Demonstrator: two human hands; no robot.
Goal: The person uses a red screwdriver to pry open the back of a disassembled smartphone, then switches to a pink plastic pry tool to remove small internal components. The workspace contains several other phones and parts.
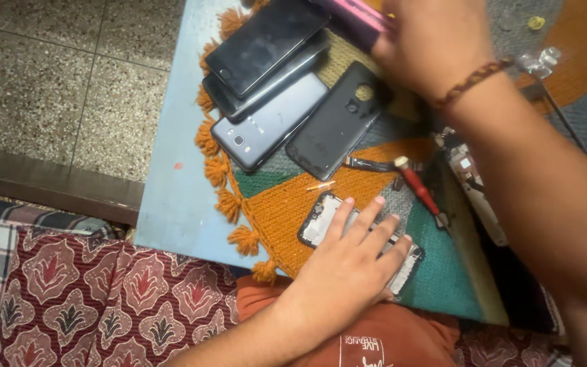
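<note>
My left hand (351,261) lies flat, fingers spread, on an opened phone frame (317,221) that rests on a knitted mat (287,204) near the table's front edge. My right hand (429,41) reaches to the far side of the table, its wrist wearing a braided band (473,81), and it closes around a pink, long object (358,17); the fingertips are hidden. A red-handled screwdriver (419,187) lies on the mat just right of the left hand's fingers.
Three phones are stacked at the back left: two dark ones (266,44) and a grey one (270,122). A black back cover (338,122) lies beside them. A stripped circuit frame (473,187) sits at the right. The light-blue table edge (171,197) borders a patterned cloth (96,292).
</note>
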